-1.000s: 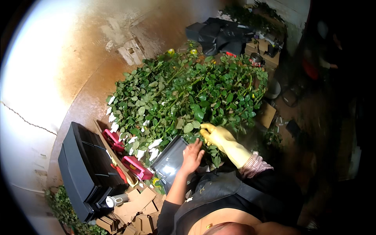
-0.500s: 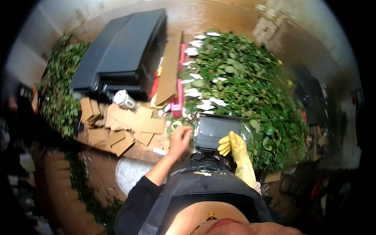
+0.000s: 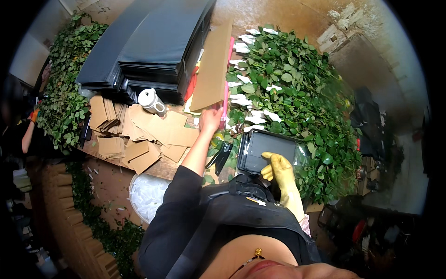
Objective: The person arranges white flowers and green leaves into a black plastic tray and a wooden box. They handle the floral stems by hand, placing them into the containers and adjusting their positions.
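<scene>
My bare left hand (image 3: 211, 120) reaches forward to the near end of a pink plastic strip (image 3: 226, 95). Its fingers are curled against the strip, and whatever they hold is hidden. Behind that hand stands an upright brown cardboard sheet (image 3: 211, 69). A black stapler (image 3: 224, 158) lies on the table to the right of my left forearm. My right hand (image 3: 277, 168), in a yellow rubber glove, hovers over the near right part of a dark grey tray-like box (image 3: 267, 149). Its fingers are loosely bent and apart, with nothing seen in them.
Leafy green stems with white-wrapped heads (image 3: 292, 88) pile up at right. Stacked dark corrugated sheets (image 3: 153, 37) stand at back left. Brown cardboard pieces (image 3: 162, 130) and a white lidded cup (image 3: 152, 102) sit nearer. A round tub (image 3: 147, 195) of white pieces is below. Another person's arm (image 3: 28, 137) shows far left.
My left hand has moved forward to the pink strip, uncovering the stapler. The gloved right hand stays by the box with little change. The whole view has shifted slightly.
</scene>
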`<state>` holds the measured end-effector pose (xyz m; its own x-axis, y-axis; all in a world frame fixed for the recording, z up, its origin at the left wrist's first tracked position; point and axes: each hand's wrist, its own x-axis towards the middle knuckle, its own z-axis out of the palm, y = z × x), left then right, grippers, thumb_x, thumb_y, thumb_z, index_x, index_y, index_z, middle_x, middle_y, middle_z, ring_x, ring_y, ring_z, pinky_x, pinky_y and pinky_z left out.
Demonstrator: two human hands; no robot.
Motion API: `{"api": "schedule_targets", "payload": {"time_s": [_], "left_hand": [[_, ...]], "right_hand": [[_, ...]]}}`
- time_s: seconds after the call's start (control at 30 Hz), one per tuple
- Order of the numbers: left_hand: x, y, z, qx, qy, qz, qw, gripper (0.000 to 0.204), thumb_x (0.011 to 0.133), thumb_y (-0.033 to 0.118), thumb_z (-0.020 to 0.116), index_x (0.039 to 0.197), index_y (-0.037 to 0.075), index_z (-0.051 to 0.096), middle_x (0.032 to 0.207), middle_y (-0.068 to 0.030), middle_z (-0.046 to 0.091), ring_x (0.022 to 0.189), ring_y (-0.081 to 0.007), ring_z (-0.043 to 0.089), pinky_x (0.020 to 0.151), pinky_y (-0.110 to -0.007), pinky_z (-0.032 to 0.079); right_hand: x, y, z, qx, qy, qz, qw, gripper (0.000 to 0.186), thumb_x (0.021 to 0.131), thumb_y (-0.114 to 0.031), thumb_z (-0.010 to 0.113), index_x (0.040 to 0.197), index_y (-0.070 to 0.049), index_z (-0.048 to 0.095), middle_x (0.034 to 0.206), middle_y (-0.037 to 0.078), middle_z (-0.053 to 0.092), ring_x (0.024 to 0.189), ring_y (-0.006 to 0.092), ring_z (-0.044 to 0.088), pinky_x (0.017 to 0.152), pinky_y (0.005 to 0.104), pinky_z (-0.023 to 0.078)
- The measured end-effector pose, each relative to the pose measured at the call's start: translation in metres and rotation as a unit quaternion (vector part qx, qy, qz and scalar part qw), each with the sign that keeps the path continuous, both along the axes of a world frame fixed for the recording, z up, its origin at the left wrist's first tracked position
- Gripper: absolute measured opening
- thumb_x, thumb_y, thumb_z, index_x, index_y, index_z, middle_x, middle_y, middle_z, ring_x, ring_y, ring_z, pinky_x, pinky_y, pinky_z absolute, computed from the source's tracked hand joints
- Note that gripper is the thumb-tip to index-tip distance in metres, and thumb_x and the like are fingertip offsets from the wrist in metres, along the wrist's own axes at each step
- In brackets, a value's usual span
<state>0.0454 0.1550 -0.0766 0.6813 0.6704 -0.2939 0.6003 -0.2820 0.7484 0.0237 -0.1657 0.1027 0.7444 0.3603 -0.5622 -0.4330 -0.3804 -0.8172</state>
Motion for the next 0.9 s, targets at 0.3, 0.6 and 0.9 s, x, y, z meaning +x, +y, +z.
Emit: {"api": "schedule_targets", "payload": {"time_s": [0.3, 0.6, 0.9], "left_hand": [[-0.053, -0.039, 0.016, 0.098, -0.041, -0.043, 0.993, 0.035, 0.102, 0.034, 0.055, 0.088, 0.004, 0.067, 0.083, -0.0230, 0.071, 0.081, -0.0449, 0.068, 0.075, -0.053, 0.052], [-0.067, -0.024, 0.050, 0.164, 0.043, -0.208, 0.963, 0.034, 0.102, 0.031, 0.052, 0.098, 0.004, 0.072, 0.094, -0.0253, 0.072, 0.093, -0.0436, 0.070, 0.083, -0.053, 0.054], [-0.037, -0.179, 0.130, 0.151, 0.018, -0.312, 0.938, 0.046, 0.095, 0.046, 0.064, 0.081, 0.003, 0.074, 0.081, -0.0221, 0.071, 0.078, -0.0392, 0.072, 0.070, -0.048, 0.056]], "right_hand": [[0.003, -0.003, 0.000, 0.014, 0.015, 0.012, 1.000, 0.038, 0.110, -0.033, 0.049, 0.125, -0.003, 0.067, 0.079, 0.008, 0.073, 0.063, 0.0111, 0.065, 0.060, 0.0223, 0.052], [0.003, -0.024, 0.005, 0.077, -0.007, 0.003, 0.997, 0.043, 0.108, -0.038, 0.051, 0.125, -0.002, 0.067, 0.079, 0.010, 0.074, 0.061, 0.0129, 0.067, 0.058, 0.0229, 0.053], [0.020, -0.051, 0.022, 0.108, -0.080, -0.040, 0.990, 0.049, 0.107, -0.045, 0.051, 0.123, -0.003, 0.068, 0.078, 0.010, 0.073, 0.060, 0.0144, 0.067, 0.055, 0.0241, 0.052]]}}
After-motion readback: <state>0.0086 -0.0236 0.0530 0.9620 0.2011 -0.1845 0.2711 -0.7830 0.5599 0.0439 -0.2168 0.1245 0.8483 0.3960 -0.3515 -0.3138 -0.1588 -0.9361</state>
